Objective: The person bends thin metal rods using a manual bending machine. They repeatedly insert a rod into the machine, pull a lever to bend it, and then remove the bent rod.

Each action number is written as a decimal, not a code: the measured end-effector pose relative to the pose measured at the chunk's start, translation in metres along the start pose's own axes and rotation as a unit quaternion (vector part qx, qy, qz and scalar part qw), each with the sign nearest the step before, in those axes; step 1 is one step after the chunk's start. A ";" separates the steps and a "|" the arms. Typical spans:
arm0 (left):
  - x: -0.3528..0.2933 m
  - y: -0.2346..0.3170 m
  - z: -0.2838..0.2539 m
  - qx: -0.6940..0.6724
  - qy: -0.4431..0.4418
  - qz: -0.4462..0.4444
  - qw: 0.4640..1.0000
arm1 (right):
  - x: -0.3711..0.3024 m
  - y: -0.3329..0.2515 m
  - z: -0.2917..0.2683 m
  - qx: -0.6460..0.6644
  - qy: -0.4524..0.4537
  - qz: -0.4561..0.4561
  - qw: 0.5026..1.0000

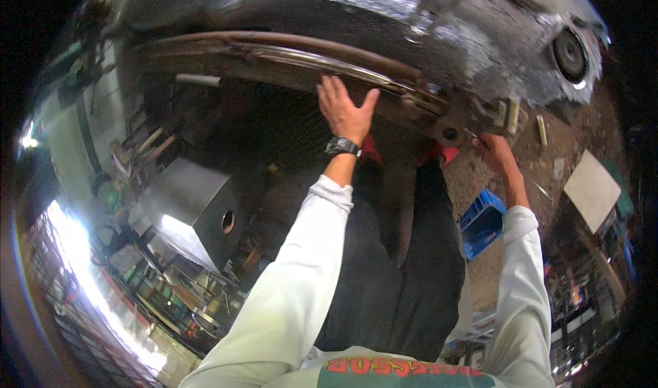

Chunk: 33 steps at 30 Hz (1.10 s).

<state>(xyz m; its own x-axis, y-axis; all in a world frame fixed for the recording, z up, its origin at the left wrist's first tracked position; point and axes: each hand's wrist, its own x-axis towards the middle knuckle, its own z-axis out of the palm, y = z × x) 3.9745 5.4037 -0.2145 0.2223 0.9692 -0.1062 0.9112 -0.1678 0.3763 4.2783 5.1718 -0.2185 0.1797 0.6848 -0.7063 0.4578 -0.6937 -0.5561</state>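
Observation:
My left hand [345, 114] is open, its fingers spread, with a dark watch [341, 147] on the wrist. The fingertips are near a long rusty beam [288, 63] that carries shiny metal rods [329, 65]; whether they touch it I cannot tell. My right hand [495, 154] is closed around a thin metal piece [470, 133], mostly hidden in the fingers. Its visible tip points toward a flat part with a round dark hole [449, 134] at the beam's right end.
Behind the beam stretches a large grey surface [466, 45] with a round dark disc [570, 54]. A blue plastic crate [481, 241] stands by my right leg. Farther right lies a pale flat sheet [593, 191]. A metal box with a hole [188, 193] stands at left.

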 end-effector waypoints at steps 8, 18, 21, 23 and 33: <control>0.012 -0.020 -0.006 -0.039 0.034 0.012 0.999 | -0.032 -0.008 0.017 -0.158 0.241 -0.095 0.953; 0.027 -0.038 -0.006 -0.057 0.108 0.009 0.992 | -0.037 -0.255 0.057 -0.179 0.273 -0.031 0.945; 0.034 -0.035 -0.008 -0.081 0.110 0.005 0.991 | -0.010 -0.266 0.045 -0.266 0.218 0.001 0.939; 0.033 -0.038 -0.008 -0.106 0.103 -0.002 0.989 | 0.000 -0.266 0.044 -0.314 0.195 0.028 0.929; 0.080 -0.055 -0.031 -0.050 0.037 0.185 0.981 | 0.011 -0.207 0.041 0.292 0.033 0.315 0.903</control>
<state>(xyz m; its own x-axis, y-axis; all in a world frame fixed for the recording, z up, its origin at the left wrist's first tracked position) 3.9313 5.4962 -0.2153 0.5026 0.8560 0.1206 0.7334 -0.4961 0.4648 4.1499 5.3141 -0.1290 0.3045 0.1127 -0.9458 -0.2865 -0.9362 -0.2038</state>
